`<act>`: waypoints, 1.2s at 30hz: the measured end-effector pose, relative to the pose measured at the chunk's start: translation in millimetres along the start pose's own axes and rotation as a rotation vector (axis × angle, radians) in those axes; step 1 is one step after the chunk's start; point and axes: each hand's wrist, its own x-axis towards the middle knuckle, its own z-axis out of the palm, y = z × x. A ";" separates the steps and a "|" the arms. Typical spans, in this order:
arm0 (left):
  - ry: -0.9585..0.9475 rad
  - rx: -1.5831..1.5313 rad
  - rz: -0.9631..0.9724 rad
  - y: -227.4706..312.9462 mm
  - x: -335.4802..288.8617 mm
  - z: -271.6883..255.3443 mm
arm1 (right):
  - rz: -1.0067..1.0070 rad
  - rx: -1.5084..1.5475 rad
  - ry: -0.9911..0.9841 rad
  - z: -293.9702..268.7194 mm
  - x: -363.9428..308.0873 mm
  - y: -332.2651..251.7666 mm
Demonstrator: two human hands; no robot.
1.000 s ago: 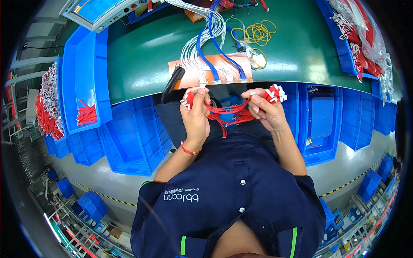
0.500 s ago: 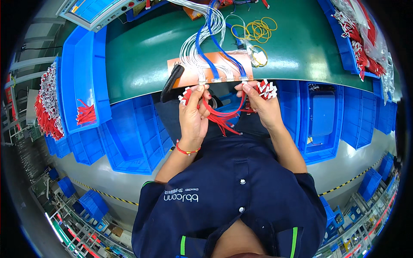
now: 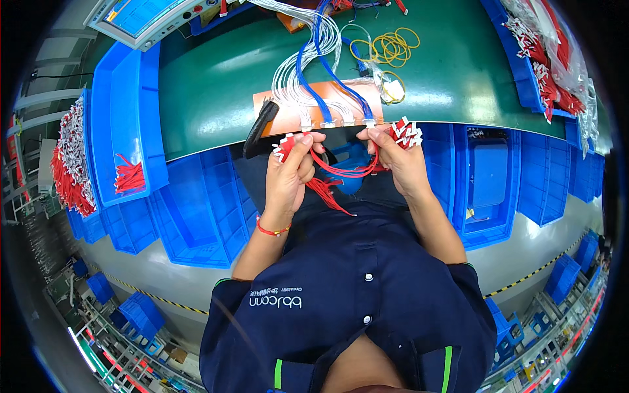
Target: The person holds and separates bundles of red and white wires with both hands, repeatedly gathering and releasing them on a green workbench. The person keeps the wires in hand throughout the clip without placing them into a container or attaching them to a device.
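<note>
"Where are the red cables (image 3: 346, 174)?"
"Looping between both hands: the left grip (image 3: 290, 171) pinches one end, the right grip (image 3: 399, 164) the other."
"Which step?"
"Seemingly offering ends to the sockets (image 3: 370, 122) on the orange board (image 3: 285, 118), just ahead of each grip at the surface's (image 3: 216, 98) edge."
"Next move?"
"It probably calls for square alignment and gentle pressure."

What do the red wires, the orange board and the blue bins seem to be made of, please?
Red wires: probably smooth plastic coating, softly bending. Orange board: perhaps plastic or metal; flat, slightly shiny. Blue bins: likely moulded plastic, walls ribbed, glossy.
</note>
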 end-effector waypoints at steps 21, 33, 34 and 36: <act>-0.064 0.140 -0.028 3.7 7.2 -2.7 | 0.002 -0.003 -0.029 -12.4 -6.7 5.5; -0.131 0.173 0.077 -4.1 10.9 -1.7 | 0.112 0.119 -0.176 -1.9 -0.2 -8.3; -0.195 0.122 0.065 -4.2 6.8 -1.2 | 0.113 0.081 -0.191 -4.6 -3.7 -8.1; -0.244 0.088 0.007 -1.2 -0.5 1.4 | 0.118 0.004 -0.222 -8.1 -11.9 -9.2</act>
